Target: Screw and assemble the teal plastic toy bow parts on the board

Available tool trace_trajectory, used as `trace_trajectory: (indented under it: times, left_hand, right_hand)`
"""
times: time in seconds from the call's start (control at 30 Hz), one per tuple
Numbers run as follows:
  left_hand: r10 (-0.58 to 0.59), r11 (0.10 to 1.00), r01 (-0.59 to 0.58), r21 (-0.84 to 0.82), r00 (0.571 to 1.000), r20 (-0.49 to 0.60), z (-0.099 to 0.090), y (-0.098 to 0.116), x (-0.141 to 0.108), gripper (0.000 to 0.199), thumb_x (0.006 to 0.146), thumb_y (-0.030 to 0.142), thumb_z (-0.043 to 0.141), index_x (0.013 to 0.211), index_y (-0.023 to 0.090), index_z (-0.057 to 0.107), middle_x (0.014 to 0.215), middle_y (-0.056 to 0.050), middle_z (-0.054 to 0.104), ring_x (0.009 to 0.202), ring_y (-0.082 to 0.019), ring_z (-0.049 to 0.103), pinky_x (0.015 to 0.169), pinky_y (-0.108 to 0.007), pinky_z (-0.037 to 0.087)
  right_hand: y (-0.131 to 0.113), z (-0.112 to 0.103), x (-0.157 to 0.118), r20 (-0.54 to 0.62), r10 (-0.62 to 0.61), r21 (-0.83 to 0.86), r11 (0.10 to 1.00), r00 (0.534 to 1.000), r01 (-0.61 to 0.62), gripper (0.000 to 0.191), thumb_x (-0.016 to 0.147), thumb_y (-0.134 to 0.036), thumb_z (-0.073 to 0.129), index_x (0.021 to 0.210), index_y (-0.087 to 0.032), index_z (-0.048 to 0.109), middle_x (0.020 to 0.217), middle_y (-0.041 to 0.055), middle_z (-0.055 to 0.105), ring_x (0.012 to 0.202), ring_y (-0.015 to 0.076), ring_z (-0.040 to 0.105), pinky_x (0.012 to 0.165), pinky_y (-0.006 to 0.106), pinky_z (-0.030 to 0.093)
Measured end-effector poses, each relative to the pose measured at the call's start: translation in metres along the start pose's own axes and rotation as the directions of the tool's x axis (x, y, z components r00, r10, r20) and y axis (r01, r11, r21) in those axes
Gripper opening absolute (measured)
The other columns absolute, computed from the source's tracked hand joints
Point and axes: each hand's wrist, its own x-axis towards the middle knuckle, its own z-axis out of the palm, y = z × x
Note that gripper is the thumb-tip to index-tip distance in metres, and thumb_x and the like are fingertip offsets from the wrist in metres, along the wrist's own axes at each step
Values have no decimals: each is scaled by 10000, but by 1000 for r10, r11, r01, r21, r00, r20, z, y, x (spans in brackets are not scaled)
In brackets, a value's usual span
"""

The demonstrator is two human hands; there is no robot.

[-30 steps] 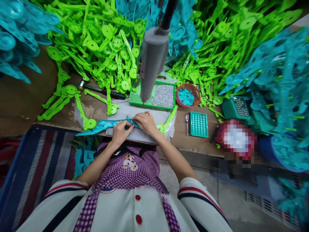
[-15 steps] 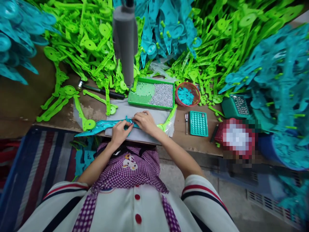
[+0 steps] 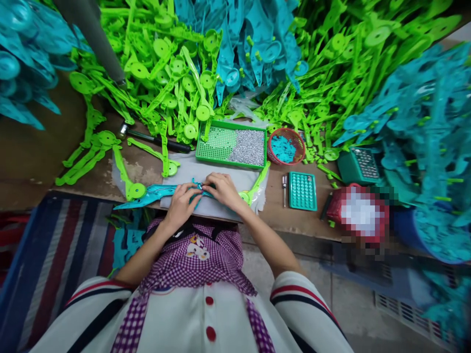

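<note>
Bench (image 3: 33, 162): worn brown top.
Centre: grey mat (image 3: 221, 171), green screw tray (image 3: 231, 144), red basket (image 3: 286, 145).
Right: teal grid tray (image 3: 302, 190), screwdriver (image 3: 284, 185).
Left: hammer (image 3: 154, 138).
Back: green parts heap (image 3: 158, 73).

We have open tabletop (image 3: 274, 206) between the grey mat (image 3: 221, 174) and the teal tray (image 3: 302, 190), only a small screwdriver (image 3: 284, 186) standing there. Bare tabletop at far left too, near the brown patch. Straight ahead the green tray (image 3: 231, 145) blocks just past the mat, red basket (image 3: 286, 145) beside it. Behind those, green parts pile (image 3: 162, 73) and teal parts pile (image 3: 423, 122) wall off the back and right. Hammer (image 3: 154, 138) lies left of the green tray.
</note>
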Motion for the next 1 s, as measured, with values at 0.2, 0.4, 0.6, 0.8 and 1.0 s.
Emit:
trace_trajectory:
  times: [0.2, 0.4, 0.6, 0.8, 1.0]
  left_hand:
    - [-6, 998, 2, -58, 998, -69, -3, 0, -2, 149, 936, 282, 574, 911, 210, 702, 893, -26, 740, 829, -186, 645, 810, -338, 481]
    - [-101, 993, 102, 55, 994, -37, 4, 5, 8, 81, 871, 284, 671, 836, 234, 725, 914, -32, 724, 867, -209, 624, 808, -360, 436]
    - [-266, 946, 265, 188, 964, -22, 2, 13, 14, 43, 788, 250, 752, 749, 246, 734, 1060, -44, 689, 989, -246, 599, 793, -374, 379]
    - [-319, 927, 320, 196, 947, -39, 6, 13, 19, 113, 769, 231, 749, 669, 219, 697, 1062, -55, 668, 1022, -261, 597, 822, -387, 367]
    - [-167, 966, 169, 196, 986, -28, 5, 11, 0, 155, 896, 322, 627, 953, 266, 759, 1222, -93, 635, 1048, -270, 582, 923, -448, 351]
  right_hand:
    - [-2, 3, -2, -12, 14, -23, 1000, 1000, -15, 122, 926, -299, 576, 872, -200, 624, 972, 52, 683, 976, 207, 561, 865, 335, 292]
    - [-4, 4, -2, -2, 41, -25, 999, 999, -41, 96, 911, -272, 597, 873, -192, 635, 985, 61, 689, 1001, 217, 573, 896, 359, 298]
    - [3, -2, -3, 14, 21, 96, 995, 1000, -22, 113, 912, -269, 593, 888, -193, 673, 1038, 61, 699, 1045, 216, 599, 923, 372, 316]
    - [5, -6, -3, 40, 8, 130, 991, 999, -13, 124, 890, -297, 628, 950, -200, 675, 1066, 58, 691, 1063, 215, 593, 927, 375, 306]
    - [-5, -2, 0, 41, 49, -3, 999, 998, -49, 50, 887, -240, 606, 913, -204, 629, 1031, 56, 687, 1033, 236, 559, 882, 377, 288]
